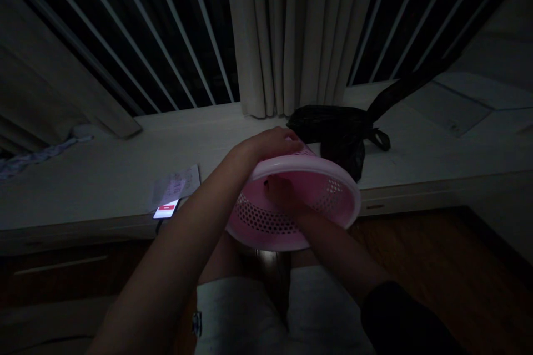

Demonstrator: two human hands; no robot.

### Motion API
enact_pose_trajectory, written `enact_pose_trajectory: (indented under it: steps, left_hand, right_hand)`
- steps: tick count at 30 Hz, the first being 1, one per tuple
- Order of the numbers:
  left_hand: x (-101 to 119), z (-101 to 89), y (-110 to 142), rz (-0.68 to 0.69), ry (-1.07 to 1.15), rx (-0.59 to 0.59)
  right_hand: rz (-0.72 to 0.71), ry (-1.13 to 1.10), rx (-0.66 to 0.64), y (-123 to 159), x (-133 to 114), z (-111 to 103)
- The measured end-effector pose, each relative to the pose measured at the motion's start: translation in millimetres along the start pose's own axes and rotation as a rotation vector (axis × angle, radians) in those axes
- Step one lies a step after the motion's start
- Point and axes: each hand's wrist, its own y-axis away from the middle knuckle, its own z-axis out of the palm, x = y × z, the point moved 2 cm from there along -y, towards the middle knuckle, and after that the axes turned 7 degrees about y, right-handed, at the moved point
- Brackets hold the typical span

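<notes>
A pink plastic basket (266, 238) with rows of round holes is tipped on its side above my lap, its wide mouth facing me. My left hand (275, 142) reaches over the rim and grips the basket's outside near its base. Inside the basket, my right hand (283, 191) is closed against the inner wall. A small dark spot shows at its fingers; the dim light hides what it is.
Behind the basket, a black plastic bag (333, 125) lies on the pale window ledge (216, 138). To the left are a lit phone (165, 209) and a printed paper (183, 180). Beige curtains (287, 33) hang before barred windows. A pale panel (453, 102) stands at right.
</notes>
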Motion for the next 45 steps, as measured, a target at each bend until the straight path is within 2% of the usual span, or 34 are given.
enact_pose_trajectory:
  steps: [5, 15, 23, 32, 39, 45]
  left_hand:
    - [-0.2, 0.4, -1.1, -0.023, -0.018, 0.002]
    - [-5.8, -0.2, 1.7, -0.023, -0.02, 0.024]
    - [-5.5, 2.0, -1.7, 0.005, -0.036, 0.038]
    - [-6.1, 0.8, 4.7, -0.019, -0.044, 0.067]
    - [-5.9, 2.0, 1.0, -0.006, -0.023, 0.044]
    - [-5.0, 0.8, 2.2, -0.02, -0.03, 0.054]
  right_hand:
    - [-0.108, -0.048, 0.031, 1.5, -4.0, -6.2]
    - [-0.02, -0.059, 0.027, 0.2, 2.1, -0.4]
    - [-0.175, -0.104, 0.058, -0.6, -0.9, 2.1]
    - [-0.139, -0.125, 0.094, -8.0, 4.4, 11.8]
    - [-0.25, -0.129, 0.096, -2.8, -1.2, 8.4]
    - [-0.253, -0.135, 0.102, -3.8, -1.8, 6.6]
